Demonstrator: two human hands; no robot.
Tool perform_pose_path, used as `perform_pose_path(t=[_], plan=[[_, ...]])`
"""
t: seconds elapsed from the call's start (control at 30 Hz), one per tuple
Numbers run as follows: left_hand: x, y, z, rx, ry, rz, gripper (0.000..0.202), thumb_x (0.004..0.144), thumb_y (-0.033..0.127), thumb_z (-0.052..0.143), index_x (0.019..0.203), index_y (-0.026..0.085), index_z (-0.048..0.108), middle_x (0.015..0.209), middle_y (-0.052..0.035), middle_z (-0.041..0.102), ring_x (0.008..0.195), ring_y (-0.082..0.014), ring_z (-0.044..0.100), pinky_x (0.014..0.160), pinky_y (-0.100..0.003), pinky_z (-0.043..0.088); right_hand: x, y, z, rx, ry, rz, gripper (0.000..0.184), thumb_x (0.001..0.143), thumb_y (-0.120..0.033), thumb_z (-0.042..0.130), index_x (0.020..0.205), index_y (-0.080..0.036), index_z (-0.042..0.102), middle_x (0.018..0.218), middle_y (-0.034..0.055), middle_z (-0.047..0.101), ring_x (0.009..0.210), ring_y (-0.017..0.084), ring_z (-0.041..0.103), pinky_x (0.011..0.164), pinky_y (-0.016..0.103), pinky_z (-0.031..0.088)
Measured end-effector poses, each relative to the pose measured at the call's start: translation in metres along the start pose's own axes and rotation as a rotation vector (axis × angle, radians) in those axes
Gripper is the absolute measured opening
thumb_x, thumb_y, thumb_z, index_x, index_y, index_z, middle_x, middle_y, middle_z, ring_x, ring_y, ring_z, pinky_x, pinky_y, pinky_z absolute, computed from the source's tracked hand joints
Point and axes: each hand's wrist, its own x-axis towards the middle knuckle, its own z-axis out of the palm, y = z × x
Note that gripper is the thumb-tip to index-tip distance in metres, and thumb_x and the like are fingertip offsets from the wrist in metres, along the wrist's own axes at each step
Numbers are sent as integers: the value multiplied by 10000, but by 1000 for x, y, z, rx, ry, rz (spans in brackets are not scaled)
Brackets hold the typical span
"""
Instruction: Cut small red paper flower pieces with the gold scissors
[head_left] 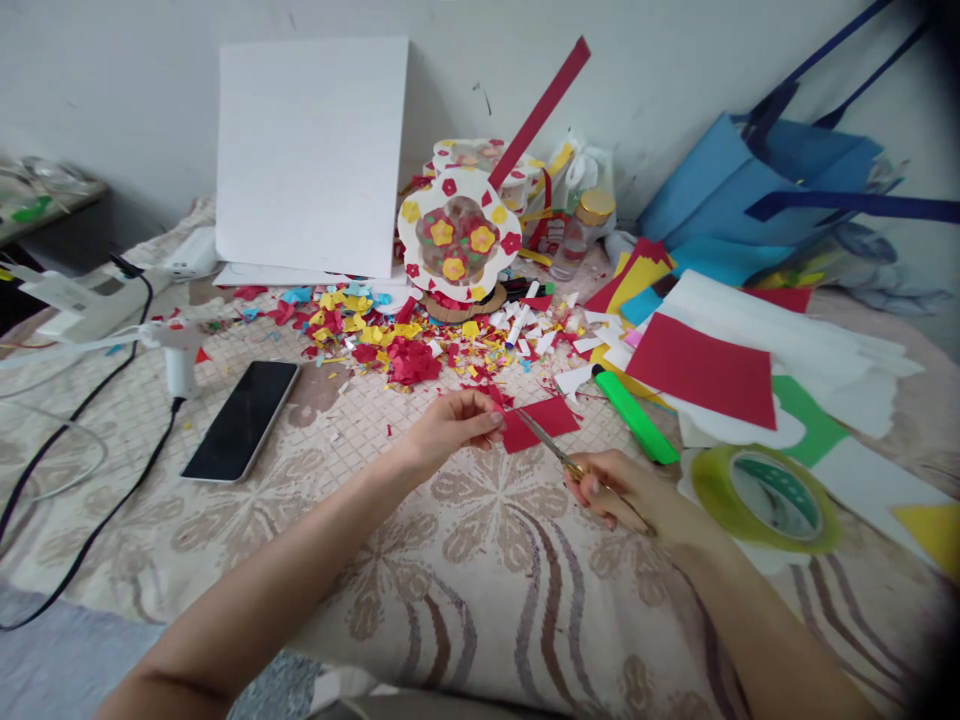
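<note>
My left hand (461,425) is closed in a pinch, with a bit of red paper showing at its fingertips; the fingers hide most of it. In my right hand (611,485) is a pair of scissors (551,440) with gold-coloured handles, its blades pointing toward the left hand's fingertips. Just beneath the blades a red paper rectangle (555,422) lies on the patterned cloth (480,560). Whether the blades touch any paper I cannot tell. Behind the hands is a heap of red, yellow, blue and white paper scraps (412,360).
A flower-decorated white paper piece (457,245) stands at the back beside a white board (311,160). On the left are a black phone (244,420) and a glue gun (178,360). To the right lie a green cutter (634,415), a tape roll (765,500), coloured sheets (705,365) and a blue bag (750,180).
</note>
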Motion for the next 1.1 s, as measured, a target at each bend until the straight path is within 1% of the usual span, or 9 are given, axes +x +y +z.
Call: perform_pose_path(t=[0.13,0.27,0.4,0.5,0.63,0.73,0.9,1.1], plan=[[-1,3,2,-27,13,-13,268,657,301,760,737,138,562,642,1,651,560,-73,592,566,-198,439,-1,-5,1,-119,-1,-16,404,879,-539,421,677,-190,421,508,-61,378,418,73,331,399,217,238],[-2,4,6,-66,38,-32,261,655,271,763,726,132,554,655,-9,663,594,-85,621,614,-207,468,-1,-17,3,-215,0,-54,360,895,-470,426,671,-189,414,492,-65,369,436,78,321,422,224,208],[-3,3,7,-105,36,-69,236,674,255,749,723,122,561,712,-27,677,620,-101,642,624,-221,491,-2,-30,5,-292,7,-71,364,897,-420,438,619,-194,372,483,-62,352,449,84,309,443,237,182],[-3,2,8,-118,42,-82,217,689,240,740,731,122,563,716,-24,674,620,-102,643,632,-228,500,-1,-35,7,-328,22,-73,372,899,-419,432,608,-193,377,490,-56,350,470,94,319,460,246,189],[-4,1,10,-106,52,-80,203,698,227,734,729,119,565,721,-25,672,617,-95,637,645,-229,501,0,-39,9,-400,55,-64,397,878,-441,467,584,-190,376,514,-54,326,505,98,291,474,250,195],[-5,0,10,-92,57,-84,191,698,216,729,718,117,567,690,-18,664,592,-85,625,646,-223,502,1,-41,10,-471,77,-56,401,869,-432,484,570,-187,379,524,-51,339,524,102,290,492,251,208],[-3,-2,9,-72,61,-87,185,697,210,723,709,118,563,690,-27,671,579,-87,624,636,-220,505,1,-42,11,-577,103,-20,408,868,-426,482,561,-190,354,504,-48,366,512,105,317,498,256,214],[-2,-4,8,-32,71,-88,202,695,217,730,708,123,552,699,-26,669,574,-83,621,640,-223,499,3,-41,12,-658,119,-13,414,876,-422,468,554,-193,342,490,-46,353,490,105,321,490,261,196]])
